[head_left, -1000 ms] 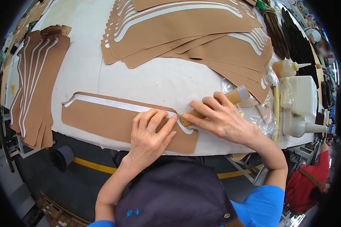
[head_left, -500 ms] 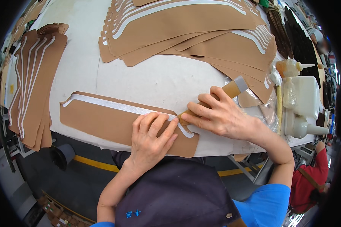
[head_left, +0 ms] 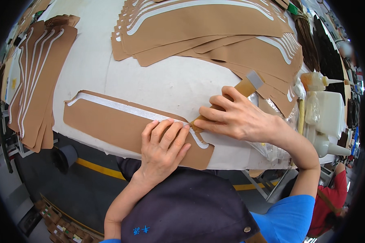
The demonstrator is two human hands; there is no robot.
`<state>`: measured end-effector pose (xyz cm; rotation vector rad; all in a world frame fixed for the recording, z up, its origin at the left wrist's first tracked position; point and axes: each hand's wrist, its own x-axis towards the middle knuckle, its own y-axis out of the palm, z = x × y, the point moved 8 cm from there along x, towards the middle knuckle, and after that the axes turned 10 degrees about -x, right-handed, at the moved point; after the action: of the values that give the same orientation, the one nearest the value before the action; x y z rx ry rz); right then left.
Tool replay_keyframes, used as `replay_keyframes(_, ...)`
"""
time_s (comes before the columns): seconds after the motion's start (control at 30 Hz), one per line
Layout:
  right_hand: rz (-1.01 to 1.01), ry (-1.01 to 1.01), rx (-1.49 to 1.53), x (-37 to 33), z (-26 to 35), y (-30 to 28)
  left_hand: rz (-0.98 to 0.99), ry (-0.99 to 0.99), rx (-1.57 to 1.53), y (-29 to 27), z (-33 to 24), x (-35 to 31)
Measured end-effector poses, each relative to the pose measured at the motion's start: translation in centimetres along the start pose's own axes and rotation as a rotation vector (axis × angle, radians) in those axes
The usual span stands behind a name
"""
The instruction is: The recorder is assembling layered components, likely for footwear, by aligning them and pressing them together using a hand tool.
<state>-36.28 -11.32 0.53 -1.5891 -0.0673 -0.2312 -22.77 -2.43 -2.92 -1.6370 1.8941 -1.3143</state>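
Note:
A long brown leather-like panel (head_left: 105, 124) lies on the table before me, with a white tape strip (head_left: 117, 107) along its far edge that curves down near the right end. My left hand (head_left: 162, 146) rests on the panel, fingers stretched out, fingertips pressing on the strip. In my right hand (head_left: 241, 120) is a flat tan-handled tool with a grey, squared end (head_left: 254, 79) pointing up and away. The tool's lower tip touches the panel's far edge beside my left fingertips; my right fingers partly cover its handle.
Similar taped panels lie fanned in a large stack (head_left: 207, 24) at the far side and a smaller pile (head_left: 44, 89) at left. On the right stand a white squeeze bottle (head_left: 326, 146), a white container (head_left: 331, 111) and an amber bottle (head_left: 314, 82). A person in red (head_left: 332, 194) is at lower right.
The tool and my right hand have tilted slightly, with the fingers a little further left. My left hand stays on the panel. The whole view has shifted a little.

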Motion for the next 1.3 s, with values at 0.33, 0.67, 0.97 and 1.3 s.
replay_keyframes(0.33, -0.056, -0.043, 0.052, 0.5, -0.7, 0.3, -0.024, -0.033, -0.005, 0.0, -0.2, -0.3)
replay_keyframes(0.67, -0.07, -0.113, 0.083, 1.9, -1.2, 1.0, -0.073, -0.109, 0.036, -1.0, -0.1, -0.4)
replay_keyframes(0.97, -0.109, -0.174, 0.106, 3.6, -1.4, 1.0, -0.133, -0.168, -0.024, -1.2, 1.1, -1.6)
replay_keyframes(1.3, -0.086, -0.23, 0.074, 6.4, -1.7, 1.4, -0.157, -0.146, 0.057, -3.0, 2.6, -1.9)
